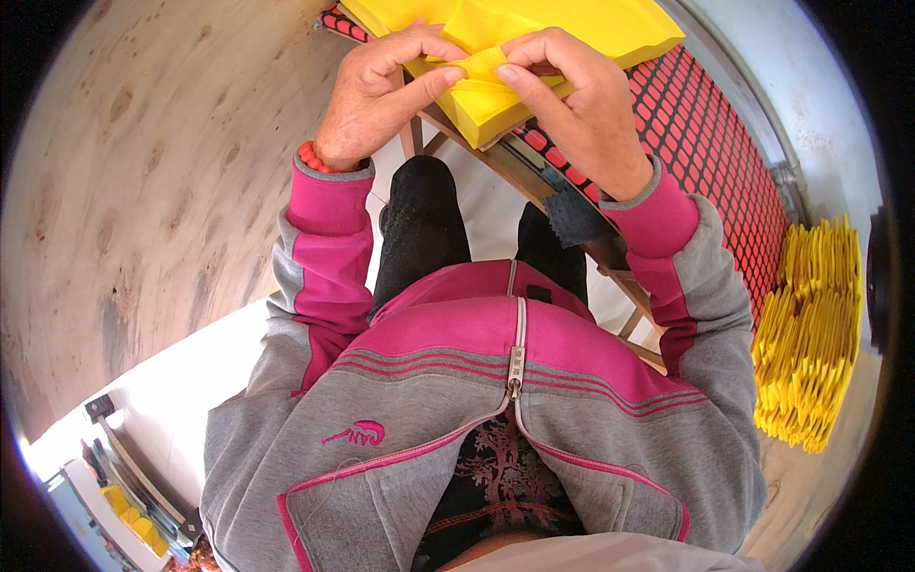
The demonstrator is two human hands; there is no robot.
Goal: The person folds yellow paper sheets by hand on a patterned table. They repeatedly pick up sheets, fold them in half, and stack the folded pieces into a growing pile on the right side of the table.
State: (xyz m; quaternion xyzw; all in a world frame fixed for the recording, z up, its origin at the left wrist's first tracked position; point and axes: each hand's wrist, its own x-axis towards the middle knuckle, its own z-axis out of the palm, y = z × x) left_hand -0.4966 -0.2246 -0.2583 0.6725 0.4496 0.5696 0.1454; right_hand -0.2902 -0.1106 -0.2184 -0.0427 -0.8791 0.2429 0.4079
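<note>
A bright yellow sheet (600, 29), paper or thin cloth, lies at the top of the view with a folded, pointed part toward me. My left hand (376, 100) pinches a small raised fold of it between thumb and fingers. From the other side, my right hand (586, 105) grips the same fold, its thumb pressed against the yellow material. The two thumbs are close together, with the narrow fold between them. Some fingertips are hidden behind the fold.
Beneath the sheet is a surface covered with red-and-black netted patterning (701, 124), edged by a wooden frame. A tall stack of folded yellow pieces (808, 334) stands at right. A large plywood board (143, 191) fills the left. Yellow items (133, 520) sit at lower left.
</note>
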